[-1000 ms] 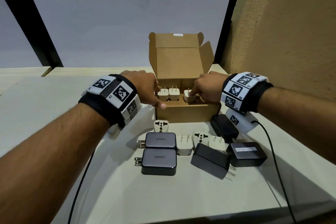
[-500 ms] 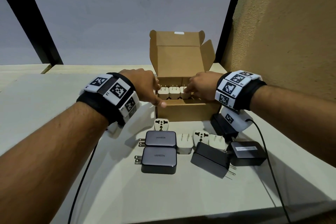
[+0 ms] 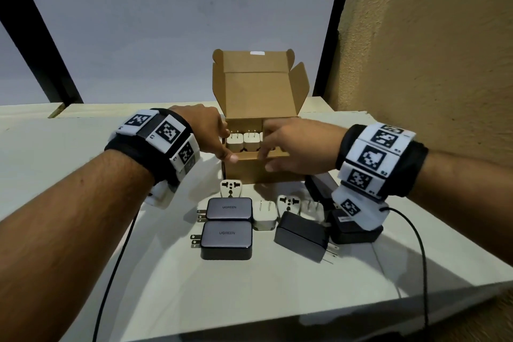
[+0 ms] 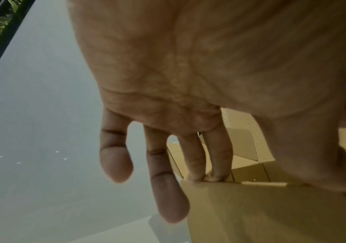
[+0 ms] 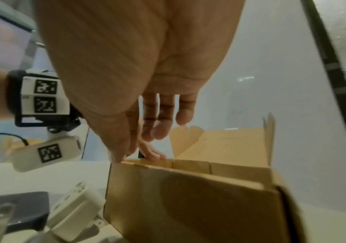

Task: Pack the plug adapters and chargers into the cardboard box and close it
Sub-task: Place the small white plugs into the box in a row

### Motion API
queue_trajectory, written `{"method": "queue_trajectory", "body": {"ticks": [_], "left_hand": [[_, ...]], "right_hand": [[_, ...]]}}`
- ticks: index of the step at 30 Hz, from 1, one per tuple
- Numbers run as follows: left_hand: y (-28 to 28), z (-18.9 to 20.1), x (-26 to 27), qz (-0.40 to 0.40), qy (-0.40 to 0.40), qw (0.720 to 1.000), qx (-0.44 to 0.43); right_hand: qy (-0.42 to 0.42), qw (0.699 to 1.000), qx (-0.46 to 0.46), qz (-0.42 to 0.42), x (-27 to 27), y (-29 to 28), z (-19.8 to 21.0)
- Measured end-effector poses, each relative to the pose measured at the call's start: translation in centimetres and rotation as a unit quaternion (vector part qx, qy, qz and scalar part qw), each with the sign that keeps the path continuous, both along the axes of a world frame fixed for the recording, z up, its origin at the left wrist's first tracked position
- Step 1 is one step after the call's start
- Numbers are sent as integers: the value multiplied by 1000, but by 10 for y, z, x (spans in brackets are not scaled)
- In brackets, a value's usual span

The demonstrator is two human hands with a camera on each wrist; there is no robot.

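Observation:
The open cardboard box [image 3: 258,172] stands at the table's back with its lid up. Two white plug adapters [image 3: 235,143] stand prongs-up along its front, and a third is mostly hidden behind my right hand [image 3: 270,157]. That hand hovers over the box front, fingers spread and relaxed, holding nothing. My left hand [image 3: 226,147] holds the box's front-left corner, thumb outside and two fingers [image 4: 197,164] reaching inside. On the table in front lie two dark UGREEN chargers [image 3: 229,208], white travel adapters [image 3: 231,187], white plug adapters [image 3: 265,216] and black chargers [image 3: 301,234].
A rough tan wall [image 3: 430,50] rises right of the box. Black cables [image 3: 422,244] trail from both wrists across the white table [image 3: 277,300], whose front edge is near. In the right wrist view a white adapter [image 5: 74,207] lies against the box [image 5: 188,197].
My right hand slid the third white adapter left against the other two, then let go and drew back with fingers spread. The left hand stayed on the box corner.

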State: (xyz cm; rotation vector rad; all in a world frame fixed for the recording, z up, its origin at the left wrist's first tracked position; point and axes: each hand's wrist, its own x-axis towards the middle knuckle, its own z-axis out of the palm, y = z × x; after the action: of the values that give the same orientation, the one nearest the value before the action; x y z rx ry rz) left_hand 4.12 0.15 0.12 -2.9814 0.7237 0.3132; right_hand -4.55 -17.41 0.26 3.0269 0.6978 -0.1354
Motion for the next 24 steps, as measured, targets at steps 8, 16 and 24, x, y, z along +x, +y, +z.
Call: {"method": "queue_trajectory", "body": {"ticks": [8,16,24], "left_hand": [[6,-4,6,-3,-7,1000,-7],[10,0,6,-15,31,999,9],[5,0,7,-11,24,1000,17]], "right_hand": [[24,986,-39,160,7,42,-14],[34,985,-81,150,8,32,-22],[47,990,-74,111,6,23,-14]]}}
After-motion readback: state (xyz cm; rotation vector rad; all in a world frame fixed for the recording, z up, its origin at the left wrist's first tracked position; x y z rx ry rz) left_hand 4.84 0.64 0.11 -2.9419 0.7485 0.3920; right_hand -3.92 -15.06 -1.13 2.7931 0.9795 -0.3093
